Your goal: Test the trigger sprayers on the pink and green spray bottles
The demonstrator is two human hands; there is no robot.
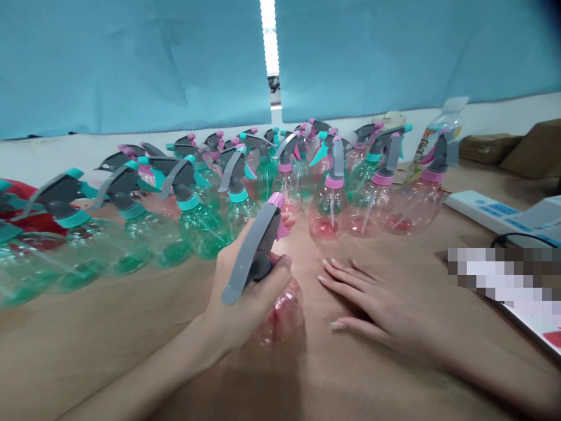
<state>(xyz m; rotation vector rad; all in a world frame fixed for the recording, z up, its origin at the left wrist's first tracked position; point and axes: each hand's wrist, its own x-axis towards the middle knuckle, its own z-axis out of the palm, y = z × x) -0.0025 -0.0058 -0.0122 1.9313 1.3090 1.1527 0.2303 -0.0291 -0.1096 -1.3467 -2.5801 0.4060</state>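
Note:
My left hand (249, 280) is wrapped round the neck of a pink spray bottle (283, 316), whose grey trigger head points up and away from me. The clear pink body shows below my fingers; part of its neck is hidden by them. My right hand (372, 298) lies on the table with fingers stretched out and nothing in them, to the right of that bottle. Beyond it stands another pink spray bottle (329, 219) with a pink collar. To the left of my left hand is a green spray bottle (204, 231) with a turquoise collar.
Several green and pink spray bottles stand in rows across the brown table (175, 333). At the right are a white power strip (486, 207), a partly blurred flat device (521, 321), a labelled drink bottle (438, 137) and a brown box (537, 149). A blue cloth (131, 64) hangs behind.

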